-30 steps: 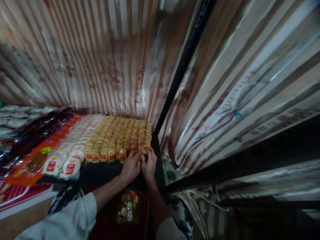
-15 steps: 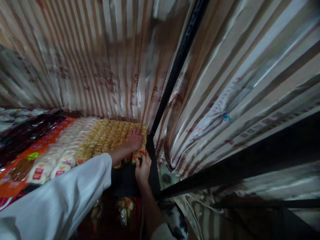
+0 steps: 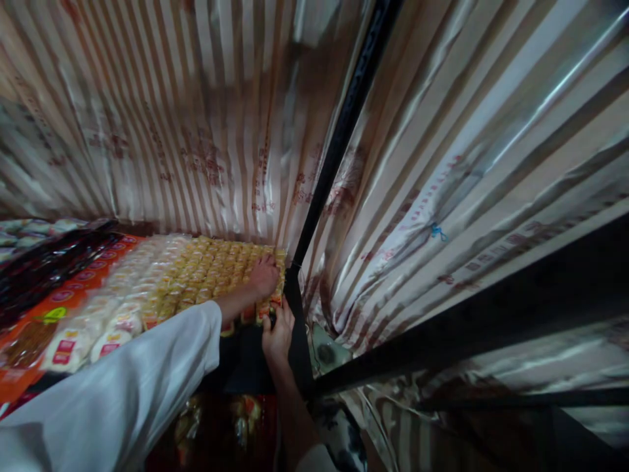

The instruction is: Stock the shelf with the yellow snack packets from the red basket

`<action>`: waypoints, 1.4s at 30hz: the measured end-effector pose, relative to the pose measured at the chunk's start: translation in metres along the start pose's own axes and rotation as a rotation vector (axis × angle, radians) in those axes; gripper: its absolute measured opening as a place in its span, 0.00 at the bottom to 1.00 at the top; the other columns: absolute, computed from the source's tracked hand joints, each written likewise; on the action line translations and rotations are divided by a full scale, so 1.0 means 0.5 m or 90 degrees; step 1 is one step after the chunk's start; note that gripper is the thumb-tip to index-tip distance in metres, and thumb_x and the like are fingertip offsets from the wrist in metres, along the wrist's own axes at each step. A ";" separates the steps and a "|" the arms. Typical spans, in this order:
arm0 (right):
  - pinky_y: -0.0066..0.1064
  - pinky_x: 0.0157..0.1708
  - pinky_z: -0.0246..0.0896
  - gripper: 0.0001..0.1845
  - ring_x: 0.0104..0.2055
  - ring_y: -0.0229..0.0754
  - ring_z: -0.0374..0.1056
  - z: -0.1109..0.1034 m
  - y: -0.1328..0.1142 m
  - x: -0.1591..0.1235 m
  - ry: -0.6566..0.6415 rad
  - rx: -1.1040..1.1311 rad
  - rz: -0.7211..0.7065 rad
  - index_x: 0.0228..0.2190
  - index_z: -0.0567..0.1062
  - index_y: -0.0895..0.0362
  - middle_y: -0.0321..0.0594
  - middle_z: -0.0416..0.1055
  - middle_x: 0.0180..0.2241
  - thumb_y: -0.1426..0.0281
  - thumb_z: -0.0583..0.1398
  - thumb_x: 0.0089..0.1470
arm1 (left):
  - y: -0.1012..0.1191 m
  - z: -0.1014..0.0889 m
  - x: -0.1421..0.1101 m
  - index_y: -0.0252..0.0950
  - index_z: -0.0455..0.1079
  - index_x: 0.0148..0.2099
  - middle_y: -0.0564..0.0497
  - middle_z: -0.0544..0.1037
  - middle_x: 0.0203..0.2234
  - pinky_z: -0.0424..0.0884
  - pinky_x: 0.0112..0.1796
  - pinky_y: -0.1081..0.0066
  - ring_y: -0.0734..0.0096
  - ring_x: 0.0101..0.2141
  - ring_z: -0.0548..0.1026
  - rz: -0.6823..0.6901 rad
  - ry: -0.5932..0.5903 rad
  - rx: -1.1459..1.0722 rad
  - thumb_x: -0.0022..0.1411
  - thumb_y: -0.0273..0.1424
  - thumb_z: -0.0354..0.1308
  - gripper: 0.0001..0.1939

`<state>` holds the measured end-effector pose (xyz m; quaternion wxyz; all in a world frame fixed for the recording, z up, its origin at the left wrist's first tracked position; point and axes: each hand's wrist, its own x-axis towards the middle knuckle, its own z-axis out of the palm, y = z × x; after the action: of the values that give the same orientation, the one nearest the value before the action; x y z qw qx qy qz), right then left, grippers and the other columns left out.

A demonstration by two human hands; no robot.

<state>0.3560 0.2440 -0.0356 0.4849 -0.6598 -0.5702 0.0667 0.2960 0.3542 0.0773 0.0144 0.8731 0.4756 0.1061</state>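
Rows of small yellow packets with red labels (image 3: 216,272) fill a dark shelf (image 3: 246,357). My left hand (image 3: 263,275) lies on top of the packets near the shelf's right back corner, fingers curled down onto them; what they grip is hidden. At the front right corner my right hand (image 3: 278,328) pinches the nearest yellow packet (image 3: 269,313). A white sleeve (image 3: 118,393) covers my left arm.
White round packets (image 3: 113,314), orange packs (image 3: 63,298) and dark packs (image 3: 44,262) lie to the left. A black upright post (image 3: 339,137) stands at the shelf's right corner. Striped shiny curtains hang behind and to the right. More packets sit on a lower shelf (image 3: 236,419).
My left hand has moved from the front row to the back rows of yellow packets. The right hand has stayed at the front corner. The view has shifted slightly.
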 end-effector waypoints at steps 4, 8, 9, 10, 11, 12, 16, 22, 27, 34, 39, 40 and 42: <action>0.46 0.53 0.53 0.17 0.57 0.50 0.54 0.005 -0.002 0.006 -0.013 0.018 0.003 0.43 0.69 0.59 0.52 0.59 0.55 0.74 0.52 0.50 | -0.008 -0.007 0.008 0.32 0.74 0.34 0.40 0.73 0.40 0.59 0.50 0.59 0.54 0.50 0.62 0.044 -0.017 0.000 0.56 0.22 0.49 0.12; 0.45 0.53 0.53 0.18 0.55 0.51 0.56 0.009 -0.002 0.004 -0.013 0.025 0.030 0.44 0.67 0.61 0.54 0.63 0.52 0.74 0.52 0.49 | -0.012 -0.005 0.016 0.32 0.74 0.32 0.41 0.75 0.36 0.60 0.49 0.59 0.55 0.46 0.66 0.058 -0.060 0.009 0.54 0.22 0.51 0.10; 0.45 0.53 0.54 0.19 0.55 0.51 0.56 0.009 -0.002 0.003 -0.012 0.028 0.034 0.45 0.67 0.61 0.54 0.63 0.51 0.74 0.53 0.49 | -0.011 -0.005 0.016 0.32 0.74 0.32 0.41 0.75 0.36 0.60 0.48 0.59 0.55 0.46 0.66 0.050 -0.058 0.009 0.54 0.23 0.51 0.10; 0.44 0.53 0.54 0.20 0.55 0.51 0.56 0.009 -0.001 0.002 -0.011 0.033 0.037 0.45 0.66 0.61 0.53 0.63 0.51 0.74 0.53 0.49 | -0.009 -0.005 0.017 0.32 0.74 0.33 0.41 0.75 0.37 0.60 0.48 0.59 0.55 0.46 0.66 0.042 -0.055 0.010 0.55 0.24 0.51 0.10; 0.44 0.53 0.54 0.20 0.55 0.50 0.57 0.008 -0.001 0.002 -0.010 0.039 0.040 0.46 0.65 0.60 0.52 0.63 0.51 0.73 0.53 0.49 | -0.007 -0.005 0.017 0.32 0.74 0.35 0.41 0.75 0.37 0.60 0.48 0.60 0.56 0.46 0.67 0.034 -0.050 0.010 0.55 0.24 0.51 0.10; 0.43 0.53 0.55 0.21 0.55 0.50 0.57 0.008 0.000 0.002 -0.011 0.045 0.043 0.46 0.65 0.60 0.52 0.64 0.51 0.73 0.53 0.48 | -0.006 -0.006 0.018 0.31 0.74 0.37 0.41 0.75 0.37 0.60 0.48 0.60 0.56 0.45 0.67 0.028 -0.040 0.009 0.56 0.25 0.50 0.11; 0.43 0.53 0.55 0.25 0.55 0.51 0.57 0.007 0.001 0.001 -0.019 0.061 0.068 0.50 0.61 0.60 0.52 0.63 0.51 0.73 0.54 0.48 | -0.004 -0.007 0.028 0.33 0.74 0.39 0.41 0.74 0.38 0.61 0.47 0.62 0.57 0.46 0.66 0.029 0.010 0.001 0.57 0.24 0.49 0.12; 0.44 0.55 0.52 0.31 0.57 0.52 0.54 0.005 -0.005 0.002 -0.033 0.069 0.084 0.55 0.57 0.61 0.51 0.61 0.54 0.73 0.54 0.48 | -0.009 0.009 0.059 0.33 0.74 0.35 0.40 0.73 0.36 0.61 0.45 0.62 0.56 0.46 0.65 0.031 -0.025 0.026 0.56 0.23 0.50 0.11; 0.44 0.54 0.53 0.33 0.56 0.52 0.56 0.007 -0.006 0.004 -0.034 0.071 0.116 0.56 0.56 0.62 0.53 0.61 0.53 0.73 0.55 0.48 | -0.014 0.020 0.075 0.33 0.74 0.32 0.42 0.75 0.34 0.59 0.46 0.62 0.58 0.44 0.66 0.060 -0.045 0.041 0.54 0.22 0.51 0.10; 0.45 0.54 0.53 0.33 0.57 0.53 0.54 0.007 -0.005 0.004 -0.046 0.072 0.111 0.56 0.56 0.61 0.52 0.61 0.54 0.72 0.54 0.48 | -0.008 0.008 0.088 0.31 0.75 0.31 0.41 0.77 0.32 0.58 0.46 0.61 0.59 0.43 0.68 0.112 -0.065 0.069 0.55 0.21 0.51 0.11; 0.45 0.54 0.53 0.33 0.57 0.52 0.55 0.008 -0.004 0.003 -0.039 0.077 0.112 0.57 0.54 0.62 0.53 0.61 0.53 0.72 0.54 0.49 | -0.010 0.010 0.084 0.33 0.75 0.33 0.45 0.77 0.32 0.61 0.44 0.64 0.63 0.40 0.70 0.122 -0.068 0.083 0.56 0.21 0.50 0.12; 0.44 0.54 0.53 0.34 0.57 0.52 0.54 0.008 -0.004 0.002 -0.039 0.076 0.110 0.58 0.54 0.62 0.53 0.60 0.54 0.72 0.54 0.49 | -0.012 0.011 0.083 0.33 0.75 0.33 0.45 0.77 0.32 0.61 0.44 0.64 0.63 0.39 0.70 0.120 -0.069 0.085 0.56 0.22 0.50 0.11; 0.44 0.55 0.53 0.34 0.58 0.51 0.54 0.009 -0.002 0.002 -0.039 0.070 0.105 0.58 0.53 0.62 0.52 0.59 0.55 0.72 0.54 0.49 | -0.016 0.013 0.082 0.32 0.75 0.33 0.44 0.78 0.32 0.62 0.44 0.64 0.64 0.39 0.71 0.118 -0.072 0.091 0.55 0.22 0.51 0.11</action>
<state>0.3528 0.2472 -0.0369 0.4957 -0.6747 -0.5237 0.1577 0.3123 0.3934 0.0770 -0.0313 0.9167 0.3976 0.0236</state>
